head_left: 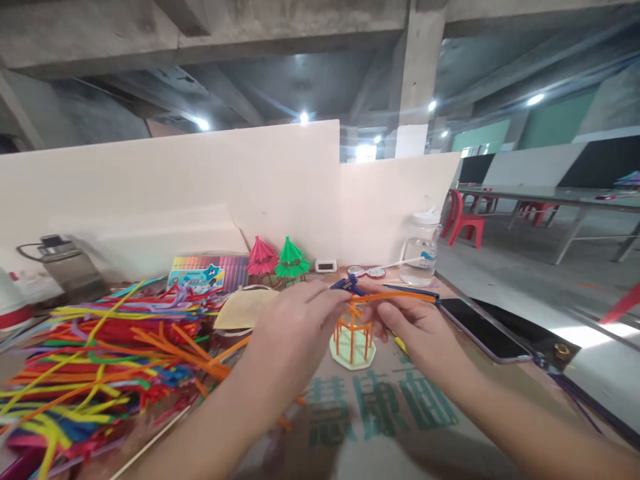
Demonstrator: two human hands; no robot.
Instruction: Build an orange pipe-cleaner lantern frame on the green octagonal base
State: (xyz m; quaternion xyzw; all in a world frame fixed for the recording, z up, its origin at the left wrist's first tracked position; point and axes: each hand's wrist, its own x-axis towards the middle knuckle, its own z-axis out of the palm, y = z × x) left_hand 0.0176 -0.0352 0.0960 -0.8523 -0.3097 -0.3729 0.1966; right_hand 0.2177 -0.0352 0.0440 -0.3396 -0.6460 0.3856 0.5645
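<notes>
A small frame of orange pipe cleaners (353, 340) stands on a pale eight-sided base (353, 361). My left hand (299, 325) is closed at the frame's top; its fingertips are partly hidden, so what they pinch cannot be made out. From the other side my right hand (417, 321) pinches an orange pipe cleaner strip (407, 295), which stretches above its fingers from the frame's top toward the right. Just beyond the fingertips shows a dark blue tool (351, 285), its kind unclear. A yellow piece (401, 345) lies under my right hand.
A heap of coloured pipe cleaners (100, 360) covers the table's left. Pink (261, 257) and green (292, 259) tree models, a marker set (207, 273), a dark bottle (70, 270) and a clear jug (421, 250) stand behind. A phone (485, 330) lies right.
</notes>
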